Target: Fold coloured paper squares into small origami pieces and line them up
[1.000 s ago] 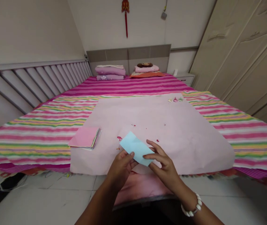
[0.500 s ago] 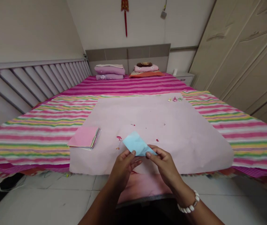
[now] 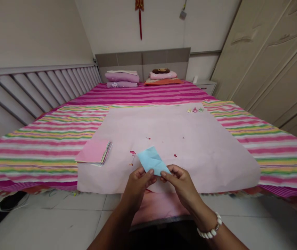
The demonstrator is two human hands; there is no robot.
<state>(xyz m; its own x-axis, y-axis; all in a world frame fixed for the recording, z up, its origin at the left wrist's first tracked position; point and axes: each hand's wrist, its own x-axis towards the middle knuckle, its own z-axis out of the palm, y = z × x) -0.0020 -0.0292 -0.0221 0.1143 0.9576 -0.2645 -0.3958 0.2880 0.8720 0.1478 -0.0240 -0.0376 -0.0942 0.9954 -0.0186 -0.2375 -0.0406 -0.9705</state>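
Observation:
Both of my hands pinch a folded light blue paper (image 3: 152, 161) just above the near edge of a large pale pink sheet (image 3: 203, 146) spread on the bed. My left hand (image 3: 139, 184) grips its lower left edge with thumb on top. My right hand (image 3: 182, 185), with a white bead bracelet on the wrist, pinches the lower right corner. The paper shows a diagonal fold and tilts up and away from me.
A stack of coloured square papers (image 3: 94, 152), pink on top, lies left of my hands. Several small folded paper pieces (image 3: 195, 110) sit at the sheet's far right. Tiny red scraps (image 3: 132, 152) dot the sheet. Folded bedding (image 3: 122, 79) lies at the headboard; a wardrobe (image 3: 275, 62) stands right.
The blue paper went from a longer strip to a shorter folded shape, its right end folded in. My right hand moved left, closer to my left hand.

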